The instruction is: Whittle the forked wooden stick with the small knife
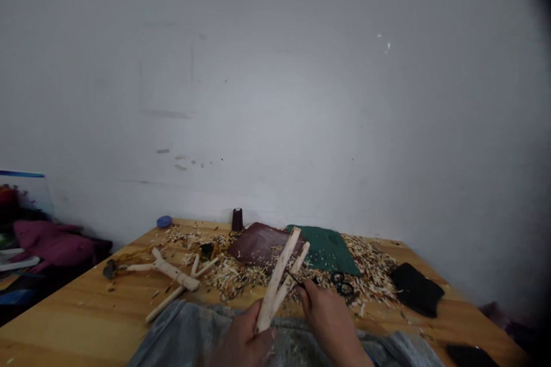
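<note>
So there are two hands at work here. The left hand has its fingers wrapped around the near end of one peeled forked stick, which is held up over the near edge of the bench, about mid-way across, with its two prongs pointing to the far side. The right hand has its fingers closed around one thin dark tool, tip right by the right prong. It's too blurry to say exactly what the tool is.

Over on the left lies a second branching piece plus some thinner wood around it, and I can't tell how many separate bits that makes. Far side: one dark spool, one maroon sheet, one green sheet to its right, and one blue round thing at the far left corner. Wood shavings everywhere, way too many to count. Just beyond the right hand are two dark rings, maybe scissor handles. Two black pieces on the right, one farther, one nearer. One grey cloth at the near edge.
</note>
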The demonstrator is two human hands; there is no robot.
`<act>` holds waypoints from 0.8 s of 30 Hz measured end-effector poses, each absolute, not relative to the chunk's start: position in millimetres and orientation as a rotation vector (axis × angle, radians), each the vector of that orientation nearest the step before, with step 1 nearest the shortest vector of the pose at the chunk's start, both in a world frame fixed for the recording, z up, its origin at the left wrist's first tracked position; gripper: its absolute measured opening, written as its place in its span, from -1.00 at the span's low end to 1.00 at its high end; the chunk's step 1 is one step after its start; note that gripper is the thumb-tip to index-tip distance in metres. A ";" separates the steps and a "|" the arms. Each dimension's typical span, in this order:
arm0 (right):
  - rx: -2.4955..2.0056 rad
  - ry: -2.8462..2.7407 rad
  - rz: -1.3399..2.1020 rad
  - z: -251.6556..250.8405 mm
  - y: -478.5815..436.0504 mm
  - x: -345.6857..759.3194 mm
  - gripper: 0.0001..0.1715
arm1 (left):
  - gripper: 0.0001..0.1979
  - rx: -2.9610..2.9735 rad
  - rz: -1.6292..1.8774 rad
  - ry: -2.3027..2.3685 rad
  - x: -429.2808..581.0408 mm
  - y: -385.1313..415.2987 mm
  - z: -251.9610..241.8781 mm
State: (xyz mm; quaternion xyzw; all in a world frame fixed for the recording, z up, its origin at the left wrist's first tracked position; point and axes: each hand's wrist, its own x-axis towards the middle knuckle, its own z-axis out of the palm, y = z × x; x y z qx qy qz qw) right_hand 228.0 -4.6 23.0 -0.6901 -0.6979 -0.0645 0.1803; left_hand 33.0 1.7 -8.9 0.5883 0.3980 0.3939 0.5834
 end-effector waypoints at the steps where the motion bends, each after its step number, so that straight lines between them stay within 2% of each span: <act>1: -1.918 -1.968 -0.178 22.7 -5.2 227.5 -0.68 | -0.48 1.328 0.914 0.917 32.7 1.6 -8.1; 5: -1.718 -2.038 -0.148 21.2 -10.6 217.8 -0.71 | -0.66 1.099 0.902 0.767 30.8 6.4 -6.0; 11: -1.757 -2.115 -0.211 12.9 -5.5 216.8 -0.77 | -0.67 0.930 0.890 0.563 28.2 15.3 -10.0; 24: -1.740 -2.177 -0.236 7.1 -9.2 202.6 -0.82 | -0.71 0.856 0.876 0.509 29.4 18.1 -12.1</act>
